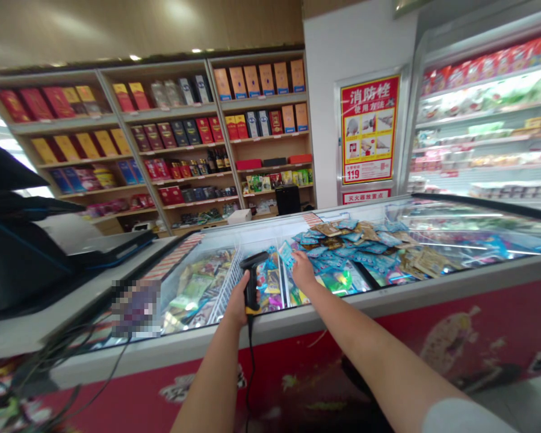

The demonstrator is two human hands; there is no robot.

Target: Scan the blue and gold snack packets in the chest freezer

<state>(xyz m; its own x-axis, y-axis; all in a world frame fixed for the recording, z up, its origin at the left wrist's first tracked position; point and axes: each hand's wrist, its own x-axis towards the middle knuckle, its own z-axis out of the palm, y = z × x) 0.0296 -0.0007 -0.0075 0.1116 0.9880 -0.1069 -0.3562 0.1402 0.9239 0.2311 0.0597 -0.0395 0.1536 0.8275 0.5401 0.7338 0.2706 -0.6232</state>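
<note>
My left hand [239, 300] is wrapped round the handle of a black barcode scanner [252, 282] with yellow trim. Its cable hangs down in front of the freezer. Just to the right, my right hand [302, 270] pinches a small light-blue packet [286, 255] by its edge, close to the scanner's head. Behind that hand, a heap of blue and tan packets [351, 243] lies on the glass top of the chest freezer [270, 322]. Frozen goods in colourful wrappers show through the glass beneath both hands.
At the left, a counter [26, 319] carries a dark machine [17, 240], with loose cables [62, 355] hanging below. Shelves [180, 147] of boxed goods line the back wall. A red and yellow poster [369, 129] hangs beside an open display cooler [487, 138] at the right.
</note>
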